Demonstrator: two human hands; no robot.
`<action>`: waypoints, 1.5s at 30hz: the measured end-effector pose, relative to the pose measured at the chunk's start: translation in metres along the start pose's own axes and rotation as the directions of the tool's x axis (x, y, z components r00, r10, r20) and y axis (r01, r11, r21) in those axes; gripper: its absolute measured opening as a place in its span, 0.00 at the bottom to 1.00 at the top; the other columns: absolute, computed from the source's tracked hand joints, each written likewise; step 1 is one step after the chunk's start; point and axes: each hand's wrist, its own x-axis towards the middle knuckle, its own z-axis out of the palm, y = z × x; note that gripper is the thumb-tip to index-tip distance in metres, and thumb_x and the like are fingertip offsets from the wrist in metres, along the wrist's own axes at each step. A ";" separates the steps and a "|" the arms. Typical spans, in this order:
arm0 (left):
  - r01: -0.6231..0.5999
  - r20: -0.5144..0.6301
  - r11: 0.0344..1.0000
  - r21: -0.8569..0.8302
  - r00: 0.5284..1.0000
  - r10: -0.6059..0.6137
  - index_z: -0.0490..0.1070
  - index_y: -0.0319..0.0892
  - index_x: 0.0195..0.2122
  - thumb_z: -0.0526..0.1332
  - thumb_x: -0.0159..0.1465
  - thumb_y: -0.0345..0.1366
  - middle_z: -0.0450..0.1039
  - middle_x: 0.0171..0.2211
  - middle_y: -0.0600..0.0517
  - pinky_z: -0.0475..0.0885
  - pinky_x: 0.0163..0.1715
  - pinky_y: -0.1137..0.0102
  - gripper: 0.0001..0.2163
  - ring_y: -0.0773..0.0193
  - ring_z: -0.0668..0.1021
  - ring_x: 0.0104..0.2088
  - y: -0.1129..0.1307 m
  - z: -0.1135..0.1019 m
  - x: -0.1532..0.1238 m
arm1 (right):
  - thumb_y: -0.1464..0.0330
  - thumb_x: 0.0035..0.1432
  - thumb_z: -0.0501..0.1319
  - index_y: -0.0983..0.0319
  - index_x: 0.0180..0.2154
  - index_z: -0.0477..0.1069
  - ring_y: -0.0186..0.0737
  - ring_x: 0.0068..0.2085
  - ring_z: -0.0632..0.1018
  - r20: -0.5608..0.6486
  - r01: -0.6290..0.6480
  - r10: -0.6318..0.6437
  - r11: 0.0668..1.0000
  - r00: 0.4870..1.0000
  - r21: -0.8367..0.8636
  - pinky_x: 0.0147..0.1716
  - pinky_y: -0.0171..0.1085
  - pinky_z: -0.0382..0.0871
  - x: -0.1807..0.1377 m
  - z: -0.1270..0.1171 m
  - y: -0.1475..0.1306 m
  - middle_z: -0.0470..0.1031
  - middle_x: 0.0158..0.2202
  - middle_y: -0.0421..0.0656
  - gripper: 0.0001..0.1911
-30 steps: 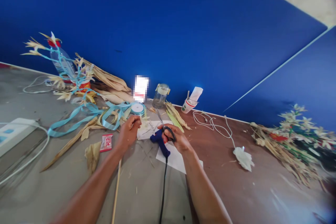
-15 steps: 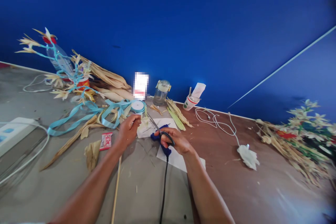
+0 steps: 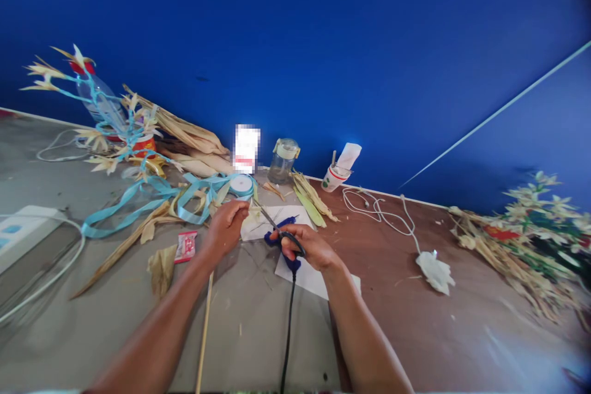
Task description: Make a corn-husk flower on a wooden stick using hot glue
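Note:
My right hand (image 3: 311, 247) grips a pair of scissors (image 3: 292, 240) by the dark handles. The blades point up and left toward the fingertips of my left hand (image 3: 229, 225). The left fingers are pinched together, and whatever they hold is too small to make out. Beneath the scissors lies a dark blue glue gun (image 3: 292, 263), partly covered by my right hand, its black cord (image 3: 289, 314) running toward me. White paper sheets (image 3: 302, 282) lie under it. Pale husk scraps (image 3: 253, 221) rest on the paper between the hands.
Light-blue ribbon (image 3: 133, 212) and its spool (image 3: 241, 184) lie behind my left hand. A jar (image 3: 282, 161), a paper cup (image 3: 333, 178) and corn husks (image 3: 311, 197) stand or lie along the blue wall. A thin stick (image 3: 204, 332), red packet (image 3: 186, 246) and power strip (image 3: 25, 231) are leftward.
The view has shifted slightly. Both hands stay in nearly the same place, with the scissors still in the right hand and their blades near the left fingertips.

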 end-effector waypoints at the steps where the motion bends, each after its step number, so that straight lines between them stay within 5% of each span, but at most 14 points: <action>1: -0.013 0.003 1.000 0.013 1.000 0.013 0.69 0.42 0.31 0.52 0.61 0.34 0.70 0.28 0.53 0.65 0.34 0.69 0.07 0.62 0.72 0.32 -0.001 0.000 0.000 | 0.55 0.44 0.66 0.67 0.38 0.73 0.28 0.18 0.63 -0.001 -0.001 0.001 1.000 1.000 0.000 0.20 0.31 0.47 0.000 0.000 0.000 0.65 0.15 0.34 0.25; 30: -0.199 0.013 0.968 0.156 0.980 0.200 0.70 0.42 0.31 0.52 0.62 0.32 0.73 0.28 0.51 0.64 0.39 0.65 0.08 0.61 0.72 0.33 -0.009 -0.005 0.004 | 0.60 0.44 0.65 0.68 0.37 0.72 0.25 0.17 0.62 0.041 -0.070 0.074 0.995 0.996 -0.074 0.20 0.30 0.49 -0.008 -0.004 -0.011 0.64 0.15 0.33 0.21; 45: -0.193 0.021 0.967 0.167 0.981 0.192 0.71 0.43 0.31 0.52 0.63 0.33 0.73 0.28 0.51 0.63 0.41 0.63 0.08 0.60 0.72 0.35 -0.012 -0.008 0.005 | 0.60 0.43 0.67 0.68 0.37 0.72 0.25 0.17 0.62 0.054 -0.093 0.098 0.992 0.994 -0.085 0.19 0.30 0.48 -0.012 -0.006 -0.013 0.64 0.15 0.33 0.21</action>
